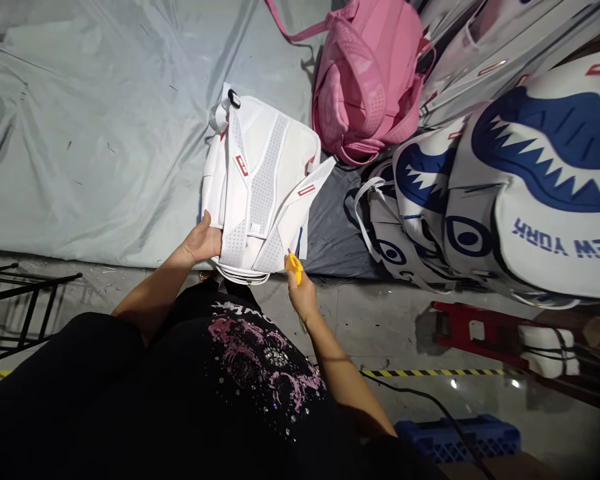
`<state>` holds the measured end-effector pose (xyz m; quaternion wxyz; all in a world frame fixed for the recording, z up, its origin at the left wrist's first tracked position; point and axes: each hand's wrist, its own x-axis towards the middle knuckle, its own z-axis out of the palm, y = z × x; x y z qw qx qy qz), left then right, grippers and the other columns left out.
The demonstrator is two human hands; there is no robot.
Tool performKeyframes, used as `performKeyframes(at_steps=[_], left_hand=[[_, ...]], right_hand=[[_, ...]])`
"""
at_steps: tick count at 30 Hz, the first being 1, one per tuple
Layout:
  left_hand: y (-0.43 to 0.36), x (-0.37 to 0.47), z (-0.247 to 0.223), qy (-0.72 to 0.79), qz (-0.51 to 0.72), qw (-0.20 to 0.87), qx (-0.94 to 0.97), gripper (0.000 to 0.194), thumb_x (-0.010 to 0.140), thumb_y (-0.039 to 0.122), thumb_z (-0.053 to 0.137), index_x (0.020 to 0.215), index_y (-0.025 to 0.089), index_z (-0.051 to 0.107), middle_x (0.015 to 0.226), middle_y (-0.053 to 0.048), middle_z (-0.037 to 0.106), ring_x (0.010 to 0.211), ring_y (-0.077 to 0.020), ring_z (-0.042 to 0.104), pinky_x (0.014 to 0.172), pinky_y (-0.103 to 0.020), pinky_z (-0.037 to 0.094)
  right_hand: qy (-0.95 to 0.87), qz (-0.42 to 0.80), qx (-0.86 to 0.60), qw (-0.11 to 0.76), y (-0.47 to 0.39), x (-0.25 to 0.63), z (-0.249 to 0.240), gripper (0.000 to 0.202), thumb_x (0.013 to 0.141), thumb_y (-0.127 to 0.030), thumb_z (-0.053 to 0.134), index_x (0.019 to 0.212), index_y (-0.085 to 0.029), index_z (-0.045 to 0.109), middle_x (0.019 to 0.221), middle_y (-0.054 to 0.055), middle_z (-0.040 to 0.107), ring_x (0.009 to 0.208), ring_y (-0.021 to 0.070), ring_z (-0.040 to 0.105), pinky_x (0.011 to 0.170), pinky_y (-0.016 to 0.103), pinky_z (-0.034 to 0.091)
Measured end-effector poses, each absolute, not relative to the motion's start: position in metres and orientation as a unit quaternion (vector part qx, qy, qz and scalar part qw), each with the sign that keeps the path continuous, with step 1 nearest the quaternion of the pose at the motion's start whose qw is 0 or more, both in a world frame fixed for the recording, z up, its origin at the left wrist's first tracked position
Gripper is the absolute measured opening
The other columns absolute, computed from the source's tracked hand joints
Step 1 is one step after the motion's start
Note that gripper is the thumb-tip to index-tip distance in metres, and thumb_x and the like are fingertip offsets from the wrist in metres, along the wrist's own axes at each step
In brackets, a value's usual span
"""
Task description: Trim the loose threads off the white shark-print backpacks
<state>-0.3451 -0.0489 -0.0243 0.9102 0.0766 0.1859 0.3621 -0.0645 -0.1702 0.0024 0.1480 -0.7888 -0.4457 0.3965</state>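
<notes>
With left grip [204, 241] closed on near-left edge of white, perforated-strap backpack [264, 180], clasping small yellow-handled tool [295, 268] in closed right grip [303, 292] beside backpack's near-right corner.

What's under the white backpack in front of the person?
Grey sheeting shows beside the white backpack, which lies straps up. The backpack covers its own front and whatever is directly beneath.

The white bag [286, 175] looks like smooth, satiny coated cloth, its back panel [267, 177] perforated, its buckle [235, 99] glossy plastic. The pink bag [367, 73] is similarly smooth. The yellow tool [295, 267] and the crate [465, 439] seem plastic. The sheet [90, 133] is creased and faintly glossy; the shirt [180, 393], matt cloth with glittering stones [276, 359].
</notes>
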Motion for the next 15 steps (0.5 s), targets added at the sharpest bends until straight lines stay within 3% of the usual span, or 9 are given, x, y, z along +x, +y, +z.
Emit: performKeyframes(at_steps=[2, 4, 9, 12, 15], left_hand=[[-0.048, -0.345, -0.031, 0.18, 0.375, 0.906, 0.077, 0.089, 0.09, 0.075, 0.035, 0.148, 0.008, 0.041, 0.134, -0.021, 0.061, 0.138, -0.0385, 0.044, 0.116, -0.058, 0.029], [-0.045, -0.344, -0.038, 0.173, 0.375, 0.908, 0.075, 0.092, 0.088, 0.078, 0.034, 0.148, 0.008, 0.041, 0.134, -0.021, 0.061, 0.138, -0.0389, 0.043, 0.116, -0.057, 0.029], [-0.039, -0.344, -0.044, 0.144, 0.341, 0.925, 0.09, 0.096, 0.085, 0.081, 0.035, 0.148, 0.009, 0.042, 0.135, -0.021, 0.06, 0.14, -0.0393, 0.042, 0.117, -0.058, 0.028], [-0.038, -0.346, -0.043, 0.142, 0.295, 0.939, 0.107, 0.093, 0.087, 0.077, 0.038, 0.146, 0.006, 0.044, 0.135, -0.024, 0.06, 0.14, -0.0396, 0.041, 0.118, -0.058, 0.026], [-0.039, -0.345, -0.045, 0.154, 0.259, 0.945, 0.126, 0.086, 0.09, 0.072, 0.039, 0.144, 0.005, 0.046, 0.132, -0.025, 0.061, 0.138, -0.0393, 0.044, 0.117, -0.058, 0.026]], right_hand=[[-0.304, 0.547, -0.726, 0.285, -0.185, -0.066, 0.002, 0.055, 0.093, -0.062, 0.042, 0.119, -0.016, 0.056, 0.049, -0.009, 0.035, 0.041, 0.0108, 0.035, 0.048, 0.024, 0.035], [-0.171, 0.653, -0.642, 0.364, -0.194, -0.069, 0.002, 0.058, 0.088, -0.069, 0.043, 0.11, -0.017, 0.057, 0.047, -0.013, 0.024, 0.037, 0.0082, 0.023, 0.042, 0.022, 0.031], [-0.068, 0.725, -0.53, 0.435, -0.198, -0.071, -0.003, 0.046, 0.088, -0.065, 0.049, 0.095, -0.02, 0.06, 0.044, -0.015, 0.015, 0.036, 0.006, 0.005, 0.038, 0.018, 0.019], [-0.117, 0.706, -0.579, 0.39, -0.197, -0.072, -0.008, 0.053, 0.088, -0.069, 0.045, 0.097, -0.019, 0.061, 0.044, -0.014, 0.02, 0.034, 0.007, 0.014, 0.039, 0.02, 0.025], [-0.262, 0.554, -0.733, 0.295, -0.195, -0.075, -0.008, 0.053, 0.087, -0.066, 0.049, 0.106, -0.017, 0.063, 0.047, -0.008, 0.039, 0.04, 0.012, 0.038, 0.047, 0.024, 0.037]])
